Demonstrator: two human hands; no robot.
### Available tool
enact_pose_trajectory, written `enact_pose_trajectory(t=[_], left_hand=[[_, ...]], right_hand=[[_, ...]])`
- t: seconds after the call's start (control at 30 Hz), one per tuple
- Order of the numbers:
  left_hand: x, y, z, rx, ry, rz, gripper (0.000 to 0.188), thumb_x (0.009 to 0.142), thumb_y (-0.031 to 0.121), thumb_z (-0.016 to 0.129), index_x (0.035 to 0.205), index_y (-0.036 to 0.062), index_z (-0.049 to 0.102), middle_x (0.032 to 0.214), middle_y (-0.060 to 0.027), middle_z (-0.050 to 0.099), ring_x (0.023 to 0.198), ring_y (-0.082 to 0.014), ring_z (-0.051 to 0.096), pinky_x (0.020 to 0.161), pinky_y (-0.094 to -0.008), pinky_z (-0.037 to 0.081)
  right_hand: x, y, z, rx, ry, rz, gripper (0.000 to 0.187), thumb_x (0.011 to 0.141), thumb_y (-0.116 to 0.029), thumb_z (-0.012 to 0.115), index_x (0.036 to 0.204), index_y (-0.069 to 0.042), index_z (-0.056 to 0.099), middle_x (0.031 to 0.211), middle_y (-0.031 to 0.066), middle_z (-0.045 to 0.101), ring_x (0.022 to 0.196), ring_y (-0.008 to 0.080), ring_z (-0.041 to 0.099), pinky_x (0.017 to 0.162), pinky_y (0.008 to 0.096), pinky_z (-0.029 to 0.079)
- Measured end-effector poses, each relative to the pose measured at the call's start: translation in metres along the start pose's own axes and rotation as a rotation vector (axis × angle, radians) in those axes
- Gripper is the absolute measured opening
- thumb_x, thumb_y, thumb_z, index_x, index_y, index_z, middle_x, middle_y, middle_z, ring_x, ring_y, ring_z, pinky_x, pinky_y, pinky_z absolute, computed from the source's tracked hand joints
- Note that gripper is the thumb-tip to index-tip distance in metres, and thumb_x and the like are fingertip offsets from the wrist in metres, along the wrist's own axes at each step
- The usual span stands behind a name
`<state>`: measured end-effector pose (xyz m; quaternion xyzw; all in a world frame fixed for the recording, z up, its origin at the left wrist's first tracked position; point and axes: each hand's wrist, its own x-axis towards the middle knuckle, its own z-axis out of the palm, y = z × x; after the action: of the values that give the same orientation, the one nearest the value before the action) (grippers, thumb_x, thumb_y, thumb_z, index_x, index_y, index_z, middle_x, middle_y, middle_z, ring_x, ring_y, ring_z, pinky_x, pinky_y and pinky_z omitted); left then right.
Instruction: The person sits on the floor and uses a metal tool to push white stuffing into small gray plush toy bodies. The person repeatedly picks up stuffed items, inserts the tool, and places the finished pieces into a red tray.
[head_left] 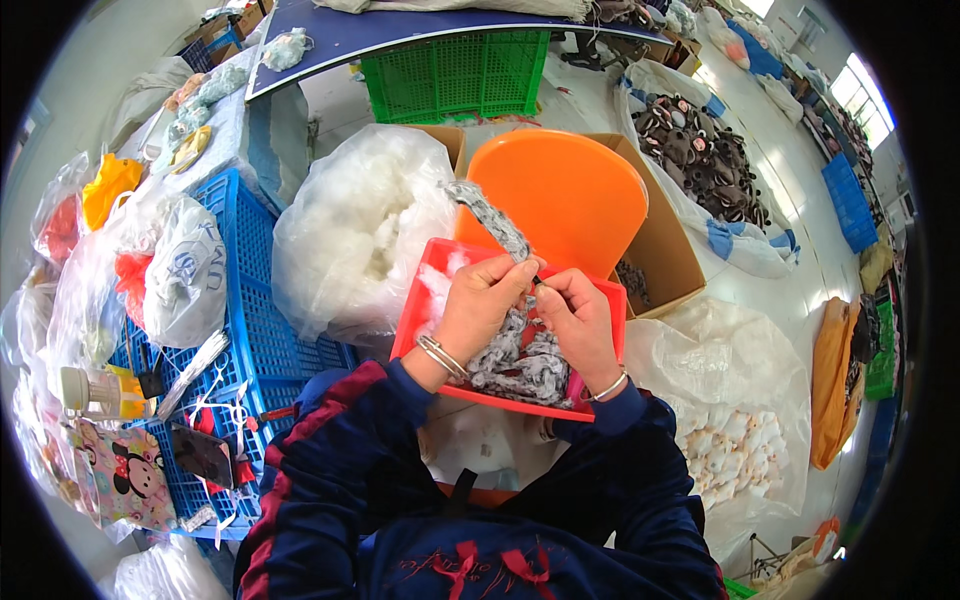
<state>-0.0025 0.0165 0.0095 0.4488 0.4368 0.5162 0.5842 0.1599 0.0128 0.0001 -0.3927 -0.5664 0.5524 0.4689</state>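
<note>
A long grey-and-white plush strip [490,215] rises up and to the left from my left hand [490,305], which is closed on it with thumb and fingers pinched. Close beside it, my right hand [580,325] is pinched at a small dark bit [537,281] between the two hands; what exactly it grips is too small to make out. Under both hands sits a red tray [408,325] on my lap. In it lie several grey plush pieces [520,370] and tufts of white stuffing [437,285]. My hands hide part of the pile.
An orange chair back [555,190] stands just beyond the tray, before a cardboard box [665,250]. A bag of white stuffing [365,220] is left of it. Blue crates [270,300] with bags, scissors and a phone stand at left; a bag of pale plush pieces [735,440] lies right.
</note>
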Motion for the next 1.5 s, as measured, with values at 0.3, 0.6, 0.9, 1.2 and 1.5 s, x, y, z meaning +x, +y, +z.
enact_pose_trajectory(t=[0.3, 0.6, 0.9, 1.2, 1.5], left_hand=[[0.003, 0.03, -0.018, 0.008, 0.073, 0.008, 0.03, 0.094, 0.021, 0.063, 0.071, 0.0023, 0.061, 0.066, -0.0012, 0.059, 0.061, -0.0054, 0.052, 0.055, -0.0212, 0.038], [0.007, 0.022, -0.02, 0.055, 0.007, -0.018, 0.027, 0.092, 0.016, 0.065, 0.07, 0.0013, 0.061, 0.065, -0.0024, 0.059, 0.061, -0.0083, 0.055, 0.058, -0.0229, 0.043], [0.03, -0.037, -0.046, 0.759, -0.285, 0.146, 0.027, 0.087, 0.028, 0.066, 0.079, 0.0017, 0.068, 0.082, -0.0104, 0.067, 0.071, -0.0168, 0.065, 0.065, -0.0295, 0.051], [0.043, -0.086, -0.071, 0.806, -0.308, -0.248, 0.032, 0.087, 0.028, 0.065, 0.079, -0.003, 0.067, 0.073, -0.0137, 0.067, 0.06, -0.0179, 0.066, 0.057, -0.0303, 0.053], [0.022, -0.001, -0.072, 0.126, -0.228, -0.385, 0.02, 0.092, 0.024, 0.064, 0.089, 0.0042, 0.065, 0.074, -0.0015, 0.062, 0.064, -0.0093, 0.061, 0.059, -0.0246, 0.052]], right_hand=[[0.003, -0.007, -0.005, -0.15, -0.014, -0.03, 0.011, 0.094, -0.01, 0.062, 0.092, 0.0, 0.057, 0.076, -0.0042, 0.055, 0.068, 0.0024, 0.047, 0.06, 0.0203, 0.04], [0.01, -0.012, -0.006, -0.026, -0.108, 0.113, 0.012, 0.095, -0.012, 0.061, 0.094, -0.001, 0.056, 0.08, -0.0032, 0.055, 0.072, 0.0024, 0.048, 0.062, 0.0197, 0.04], [0.026, 0.033, -0.027, -0.015, -0.061, 0.267, 0.019, 0.102, -0.021, 0.047, 0.098, -0.003, 0.051, 0.087, 0.0052, 0.062, 0.06, 0.009, 0.055, 0.053, 0.0222, 0.043], [0.026, 0.125, -0.031, -0.402, -0.236, 0.317, 0.025, 0.099, -0.023, 0.05, 0.1, 0.002, 0.054, 0.096, 0.0142, 0.067, 0.083, 0.0218, 0.066, 0.072, 0.0318, 0.051], [0.028, 0.053, -0.058, -0.398, 0.053, 0.212, 0.027, 0.09, -0.02, 0.066, 0.101, 0.002, 0.057, 0.084, 0.01, 0.063, 0.078, 0.0152, 0.062, 0.063, 0.0321, 0.047]])
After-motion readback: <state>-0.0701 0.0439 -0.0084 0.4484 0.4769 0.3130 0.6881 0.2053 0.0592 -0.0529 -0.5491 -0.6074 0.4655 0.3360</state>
